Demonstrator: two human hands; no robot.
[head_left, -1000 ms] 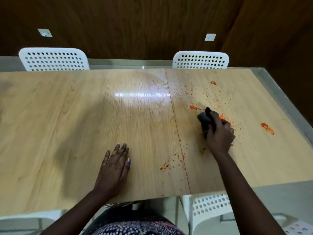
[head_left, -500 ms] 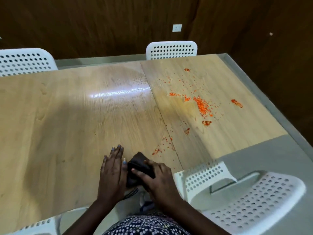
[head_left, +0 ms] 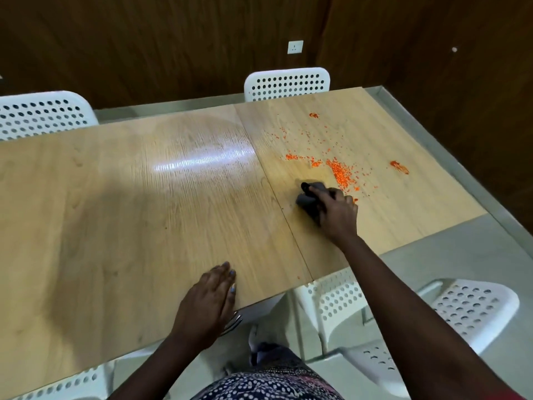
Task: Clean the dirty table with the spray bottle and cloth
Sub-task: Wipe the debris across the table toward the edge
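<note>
- wiping is the step in hand, seen from the head view: the right hand (head_left: 336, 213) curls its fingers round a dark cloth (head_left: 308, 199) and presses it on the table (head_left: 144, 212), just right of the seam between the two wooden panels.
- the cloth sits at the near edge of the orange crumbs (head_left: 341, 174), touching the lowest of them; a separate smear (head_left: 399, 167) lies well apart toward the right edge, and a small clump (head_left: 313, 115) lies near the far edge.
- the left hand (head_left: 209, 298) lies flat at the table's near edge, fingers straight and close together, holding nothing, likely as a brace.
- no spray bottle shows anywhere in this view.
- risk, as a judgement: a bunched cloth dragged dry through loose crumbs may scatter them or push them over the right edge onto the grey floor and the white chair (head_left: 467, 310) below.
- the smear could streak wider if rubbed without spray.
</note>
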